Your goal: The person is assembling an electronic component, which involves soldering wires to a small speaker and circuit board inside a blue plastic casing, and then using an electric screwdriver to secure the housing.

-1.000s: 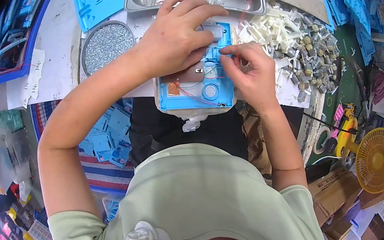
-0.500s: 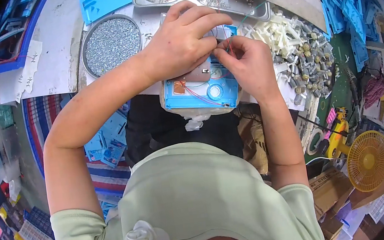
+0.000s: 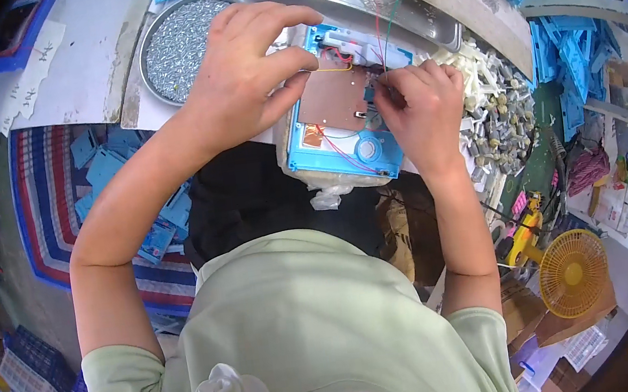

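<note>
Blue plastic case (image 3: 391,152), shallow and stiff, lies open on a pale wrapped pad (image 3: 290,166) at the desk's (image 3: 86,59) near edge, between the two hands; a flat brown board (image 3: 330,104), matt and square-edged, sits in it. Right hand (image 3: 425,106): thumb and fingertips appear pinched together on the red and green wires (image 3: 394,15), thin strands springing upward in loose arcs. Left hand (image 3: 239,79): thumb and nearest finger close by the end of a yellow wire (image 3: 333,70); cannot tell whether they grip it. Judgement on method: pinch wires low, near their joints, so no pull reaches the board; steady the board lightly, without bending it; keep strands off the case rim, where they could be nipped. Springy wire probably needs coaxing rather than force. Materials: smooth white bar (image 3: 353,44) along the far side of the case; round pale disc (image 3: 367,149) and shiny copper-coloured patch (image 3: 312,137) near the front. Beyond: round metal bowl (image 3: 144,60) of small glinting metal pieces (image 3: 188,50), polished steel tray (image 3: 447,34) with rounded hollows, heap of angular white plastic parts (image 3: 472,68) beside stubby grey metal ones (image 3: 505,111).
</note>
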`<state>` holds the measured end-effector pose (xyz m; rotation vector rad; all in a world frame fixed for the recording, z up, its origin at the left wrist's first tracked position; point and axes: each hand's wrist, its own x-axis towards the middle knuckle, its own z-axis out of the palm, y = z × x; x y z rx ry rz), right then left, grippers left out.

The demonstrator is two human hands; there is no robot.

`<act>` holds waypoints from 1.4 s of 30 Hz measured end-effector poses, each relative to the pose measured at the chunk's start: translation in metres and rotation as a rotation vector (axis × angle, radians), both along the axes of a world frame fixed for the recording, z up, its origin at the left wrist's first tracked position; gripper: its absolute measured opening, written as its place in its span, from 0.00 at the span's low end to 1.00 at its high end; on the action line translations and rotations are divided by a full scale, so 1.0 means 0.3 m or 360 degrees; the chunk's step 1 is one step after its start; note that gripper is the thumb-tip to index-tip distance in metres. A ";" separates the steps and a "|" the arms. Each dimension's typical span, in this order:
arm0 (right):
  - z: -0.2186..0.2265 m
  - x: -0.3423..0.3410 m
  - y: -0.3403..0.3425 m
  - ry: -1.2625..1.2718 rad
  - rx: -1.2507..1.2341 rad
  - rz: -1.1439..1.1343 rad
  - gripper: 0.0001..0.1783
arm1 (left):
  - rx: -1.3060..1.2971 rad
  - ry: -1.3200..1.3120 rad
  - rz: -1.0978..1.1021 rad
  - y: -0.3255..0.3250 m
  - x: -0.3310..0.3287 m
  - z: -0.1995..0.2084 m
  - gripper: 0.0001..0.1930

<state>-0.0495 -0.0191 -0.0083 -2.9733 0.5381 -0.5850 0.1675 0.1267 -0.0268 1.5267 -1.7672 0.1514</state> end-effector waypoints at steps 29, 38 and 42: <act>0.096 -0.201 0.145 -0.0167 0.1142 0.0245 0.24 | 0.0334 0.0108 -0.0588 0.097 -0.312 -0.015 0.14; 0.024 -0.114 0.263 0.0104 0.0353 0.0052 0.22 | 0.0387 0.0229 0.0122 0.236 -0.156 -0.019 0.06; -0.007 -0.065 0.311 -0.0129 0.0486 0.0214 0.15 | 0.0698 0.0241 0.0069 0.334 -0.212 -0.082 0.06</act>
